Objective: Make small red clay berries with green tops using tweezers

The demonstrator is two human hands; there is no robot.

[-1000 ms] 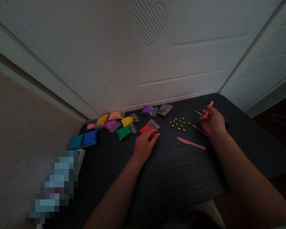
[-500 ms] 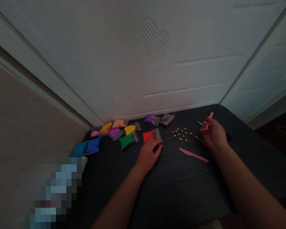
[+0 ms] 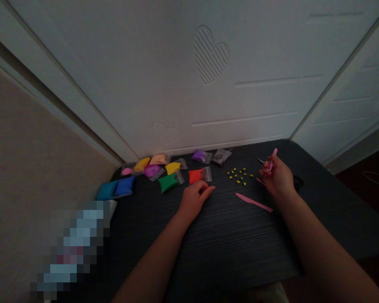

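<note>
My left hand [image 3: 194,200] rests low over the dark table, fingers loosely curled and thumb stretched away from them. I see nothing held in it. Just beyond its knuckles lies a clear bag of red modelling clay [image 3: 195,176]. My right hand [image 3: 280,179] is closed around a pink plastic modelling tool [image 3: 272,160], which points upward. Between the hands are several small yellow-and-green pieces [image 3: 238,182]. A pink plastic knife [image 3: 253,202] lies nearer to me. Another thin pink tool [image 3: 259,181] is partly hidden by my right hand.
Scissors show a blade tip [image 3: 260,160] and dark handles [image 3: 298,182] around my right hand. Bags of green [image 3: 168,183], purple [image 3: 198,155], grey [image 3: 221,157] and blue clay [image 3: 125,186] lie on the table [image 3: 214,248]. A white panel with hearts [image 3: 211,54] stands behind.
The thumb of my left hand has moved apart from the fingers, and the hand sits slightly lower against the red bag. My right hand has shifted slightly left, still gripping the pink tool.
</note>
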